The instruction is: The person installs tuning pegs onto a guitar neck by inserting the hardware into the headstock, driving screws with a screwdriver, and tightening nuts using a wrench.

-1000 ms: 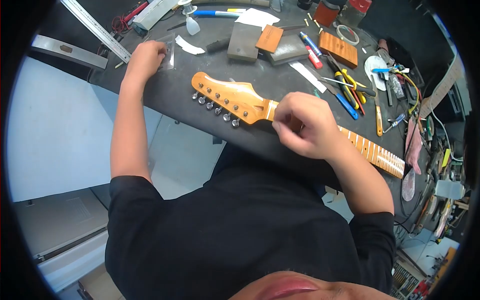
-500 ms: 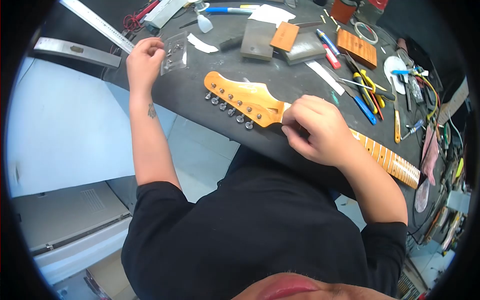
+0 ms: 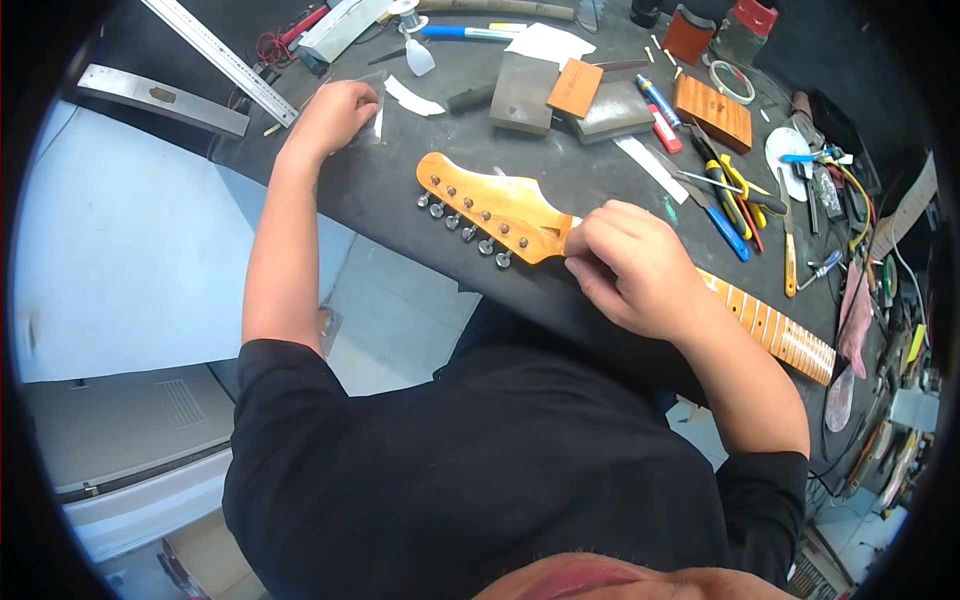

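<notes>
At the back left, my left hand (image 3: 342, 112) is over a small clear plastic bag (image 3: 374, 128), its fingers curled together at the bag; whatever lies between the fingertips is hidden. A guitar neck (image 3: 760, 322) of glossy amber wood lies slantwise along the bench's front edge. Its headstock (image 3: 500, 205) points left, with several metal tuning pegs (image 3: 468, 232) along the lower edge. My right hand (image 3: 635, 262) is over the nut end of the neck, thumb and fingers pinched near its front edge. What it pinches is too small to tell.
Behind the neck lie grey blocks (image 3: 522, 95), an orange block (image 3: 575, 88), a wooden block (image 3: 712, 112) and yellow-black pliers (image 3: 728, 190). A steel ruler (image 3: 225, 62) and a metal bar (image 3: 165, 100) stick out at the left. Tools and cables crowd the right.
My left hand moved off the bag's left side and then back over it. My right hand stayed at the nut end. The whole view shifted slightly.
</notes>
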A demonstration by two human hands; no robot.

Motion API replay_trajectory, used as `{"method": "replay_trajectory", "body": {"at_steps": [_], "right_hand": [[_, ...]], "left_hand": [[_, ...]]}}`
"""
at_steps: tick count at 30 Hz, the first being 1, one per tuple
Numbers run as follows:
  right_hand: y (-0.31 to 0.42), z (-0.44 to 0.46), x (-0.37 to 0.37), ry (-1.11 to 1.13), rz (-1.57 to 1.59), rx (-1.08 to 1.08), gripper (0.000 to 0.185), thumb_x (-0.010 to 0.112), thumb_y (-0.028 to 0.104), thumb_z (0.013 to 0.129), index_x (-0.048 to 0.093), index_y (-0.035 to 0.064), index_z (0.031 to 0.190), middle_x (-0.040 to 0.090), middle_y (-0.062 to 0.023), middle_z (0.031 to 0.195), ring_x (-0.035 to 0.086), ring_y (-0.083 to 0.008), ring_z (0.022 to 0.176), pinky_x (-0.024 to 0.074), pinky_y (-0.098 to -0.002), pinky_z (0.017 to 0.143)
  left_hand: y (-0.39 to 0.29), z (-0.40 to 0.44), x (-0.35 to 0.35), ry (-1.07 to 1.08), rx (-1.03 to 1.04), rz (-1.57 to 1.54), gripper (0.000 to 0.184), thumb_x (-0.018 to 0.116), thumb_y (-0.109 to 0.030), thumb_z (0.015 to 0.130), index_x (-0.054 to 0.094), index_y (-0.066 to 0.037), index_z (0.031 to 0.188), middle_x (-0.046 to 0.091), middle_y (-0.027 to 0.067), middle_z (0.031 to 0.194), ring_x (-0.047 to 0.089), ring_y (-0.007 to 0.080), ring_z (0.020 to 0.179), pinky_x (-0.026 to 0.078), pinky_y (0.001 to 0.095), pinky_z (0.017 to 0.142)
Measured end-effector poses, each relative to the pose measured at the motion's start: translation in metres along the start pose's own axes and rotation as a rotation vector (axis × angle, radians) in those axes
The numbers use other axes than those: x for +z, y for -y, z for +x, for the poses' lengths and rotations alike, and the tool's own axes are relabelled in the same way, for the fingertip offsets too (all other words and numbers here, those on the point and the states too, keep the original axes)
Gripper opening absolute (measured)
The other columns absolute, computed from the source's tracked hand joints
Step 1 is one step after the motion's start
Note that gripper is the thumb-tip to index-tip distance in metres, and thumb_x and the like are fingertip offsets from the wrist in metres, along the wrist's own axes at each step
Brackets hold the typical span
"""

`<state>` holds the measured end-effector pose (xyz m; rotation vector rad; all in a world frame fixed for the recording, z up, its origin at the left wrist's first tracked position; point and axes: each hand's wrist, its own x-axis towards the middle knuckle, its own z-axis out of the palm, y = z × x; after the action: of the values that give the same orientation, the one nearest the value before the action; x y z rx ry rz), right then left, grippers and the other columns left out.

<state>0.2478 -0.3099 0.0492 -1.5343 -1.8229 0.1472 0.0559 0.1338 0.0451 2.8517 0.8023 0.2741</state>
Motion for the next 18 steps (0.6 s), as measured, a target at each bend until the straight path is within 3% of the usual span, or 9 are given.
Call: {"method": "replay_trajectory", "body": {"at_steps": [5,8,11,14,17,18], "right_hand": [[-0.001,0.000,0.001,0.004,0.001,-0.002,0.017,0.081,0.005,0.090,0.067,0.0066,0.100,0.068,-0.0108,0.091,0.066,-0.0359,0.088,0.0547,-0.0481,0.078],[0.001,-0.001,0.001,-0.010,-0.002,-0.007,0.017,0.081,0.006,0.090,0.066,0.0065,0.099,0.068,-0.0104,0.090,0.066,-0.0357,0.088,0.0551,-0.0479,0.079],[0.000,0.000,0.001,-0.026,-0.010,-0.014,0.017,0.081,0.006,0.090,0.066,0.0063,0.099,0.068,-0.0103,0.090,0.067,-0.0355,0.088,0.0554,-0.0478,0.079],[0.001,-0.001,0.001,-0.003,-0.015,0.006,0.017,0.081,0.006,0.090,0.066,0.0061,0.099,0.068,-0.0104,0.090,0.067,-0.0355,0.089,0.0560,-0.0478,0.079],[0.001,0.000,0.000,-0.001,-0.015,0.003,0.017,0.081,0.006,0.090,0.066,0.0061,0.099,0.069,-0.0104,0.090,0.068,-0.0356,0.089,0.0566,-0.0476,0.080],[0.001,0.000,0.000,-0.011,-0.012,0.003,0.017,0.081,0.006,0.090,0.066,0.0061,0.099,0.069,-0.0104,0.090,0.068,-0.0357,0.089,0.0567,-0.0475,0.080]], "left_hand": [[-0.006,0.005,-0.004,0.021,-0.012,0.093,0.022,0.079,-0.018,0.101,0.084,0.000,0.112,0.082,0.0214,0.100,0.080,0.0377,0.092,0.061,0.0466,0.087],[-0.013,0.002,-0.011,0.071,-0.063,0.035,0.024,0.075,-0.016,0.103,0.083,-0.001,0.120,0.083,0.0214,0.108,0.080,0.0364,0.099,0.061,0.0448,0.091],[0.011,-0.002,0.005,-0.109,0.007,-0.134,0.030,0.066,-0.009,0.102,0.083,-0.003,0.125,0.083,0.0222,0.116,0.079,0.0386,0.109,0.061,0.0470,0.101],[-0.003,-0.010,-0.006,-0.077,0.077,-0.007,0.036,0.060,-0.007,0.101,0.082,-0.001,0.130,0.082,0.0232,0.126,0.077,0.0387,0.120,0.059,0.0456,0.110],[-0.004,-0.027,-0.012,-0.318,-0.012,-0.177,0.036,0.065,-0.015,0.101,0.081,0.002,0.128,0.082,0.0250,0.127,0.078,0.0387,0.122,0.058,0.0452,0.110],[-0.004,-0.031,-0.013,-0.303,-0.206,-0.121,0.037,0.067,-0.018,0.100,0.082,0.002,0.128,0.082,0.0258,0.126,0.079,0.0390,0.120,0.059,0.0455,0.109]]}}
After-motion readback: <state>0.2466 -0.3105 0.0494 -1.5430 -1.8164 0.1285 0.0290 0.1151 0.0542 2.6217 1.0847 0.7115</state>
